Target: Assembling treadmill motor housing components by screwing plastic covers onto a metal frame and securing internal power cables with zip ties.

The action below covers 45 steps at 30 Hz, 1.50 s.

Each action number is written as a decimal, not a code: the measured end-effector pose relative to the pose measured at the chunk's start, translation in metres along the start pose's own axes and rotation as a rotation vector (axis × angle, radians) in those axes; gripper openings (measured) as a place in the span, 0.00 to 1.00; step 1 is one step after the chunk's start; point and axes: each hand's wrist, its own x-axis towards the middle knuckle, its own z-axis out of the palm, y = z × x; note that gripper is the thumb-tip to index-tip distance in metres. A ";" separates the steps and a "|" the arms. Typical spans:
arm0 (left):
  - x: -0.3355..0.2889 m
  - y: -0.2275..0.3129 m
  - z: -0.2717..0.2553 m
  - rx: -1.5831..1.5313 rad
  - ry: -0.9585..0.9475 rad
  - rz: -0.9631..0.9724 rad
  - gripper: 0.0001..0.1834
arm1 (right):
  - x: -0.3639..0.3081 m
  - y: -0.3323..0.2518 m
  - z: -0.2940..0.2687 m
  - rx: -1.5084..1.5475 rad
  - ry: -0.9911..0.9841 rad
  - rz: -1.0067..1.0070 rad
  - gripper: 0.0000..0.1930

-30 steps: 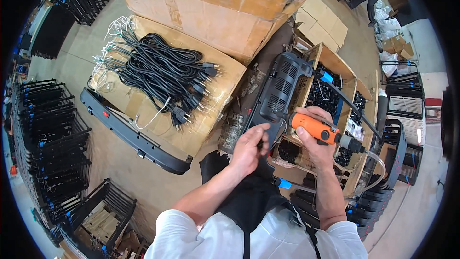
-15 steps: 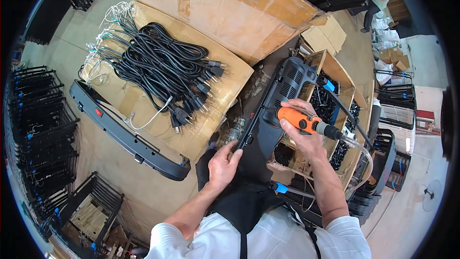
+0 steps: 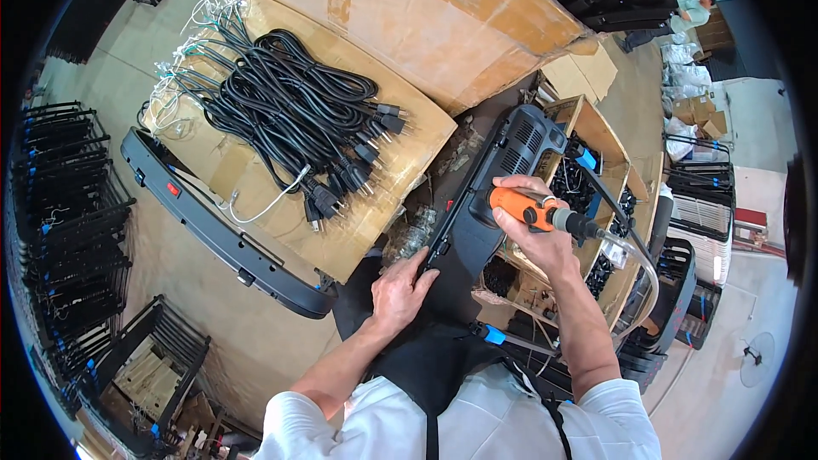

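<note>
A long black plastic housing (image 3: 474,204) with slotted vents lies slantwise in front of me, its vented end away from me. My left hand (image 3: 399,291) grips its near left edge, thumb on one side and fingers on the other. In my right hand (image 3: 545,238) is an orange air screwdriver (image 3: 516,208), held over the housing's right side. Its tip points at the housing and is hidden by my fingers. From its rear end a clear hose (image 3: 645,267) curves down to the right.
At left, a cardboard sheet (image 3: 409,196) carries a pile of black power cords (image 3: 290,111) with white leads. Beside it lies a curved black casing (image 3: 221,230) with a red switch. Wooden bins (image 3: 609,123) of small black parts stand at right. A person (image 3: 682,17) is far right.
My left thumb has spread a little from the fingers at the housing's edge. The screwdriver has shifted slightly left. The view has tilted a little, and the far person has bent over.
</note>
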 end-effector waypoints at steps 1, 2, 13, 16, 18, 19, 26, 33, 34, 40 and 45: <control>0.000 -0.003 0.002 -0.001 0.038 0.031 0.25 | 0.001 0.000 0.000 0.023 -0.011 0.008 0.20; -0.001 -0.004 0.003 -0.002 0.076 0.062 0.24 | 0.001 -0.001 -0.001 0.047 -0.022 0.016 0.19; -0.019 0.021 -0.004 -1.267 -0.177 -0.444 0.13 | 0.000 0.008 -0.002 0.018 -0.053 -0.050 0.22; -0.025 0.024 0.005 -1.400 -0.383 -0.491 0.15 | -0.012 0.009 -0.006 0.078 -0.002 -0.079 0.26; -0.032 0.027 0.013 -1.419 -0.423 -0.508 0.15 | -0.034 0.006 -0.016 0.146 0.089 -0.175 0.27; -0.040 0.028 0.015 -1.433 -0.448 -0.533 0.15 | -0.046 -0.003 -0.018 0.186 0.089 -0.144 0.27; -0.069 0.050 0.042 -1.385 -0.331 -0.616 0.13 | -0.159 0.010 -0.034 0.442 0.127 -0.088 0.29; -0.111 0.048 0.069 -1.513 -0.284 -0.715 0.14 | -0.253 0.044 -0.027 0.562 0.055 -0.091 0.26; -0.119 0.047 0.074 -1.557 -0.276 -0.731 0.15 | -0.262 0.049 -0.024 0.525 0.034 -0.103 0.26; -0.152 0.040 0.089 -1.614 -0.296 -0.805 0.15 | -0.306 0.071 -0.016 0.492 -0.012 -0.085 0.27; -0.156 0.040 0.094 -1.493 -0.401 -0.886 0.15 | -0.325 0.073 -0.014 0.400 0.058 -0.039 0.26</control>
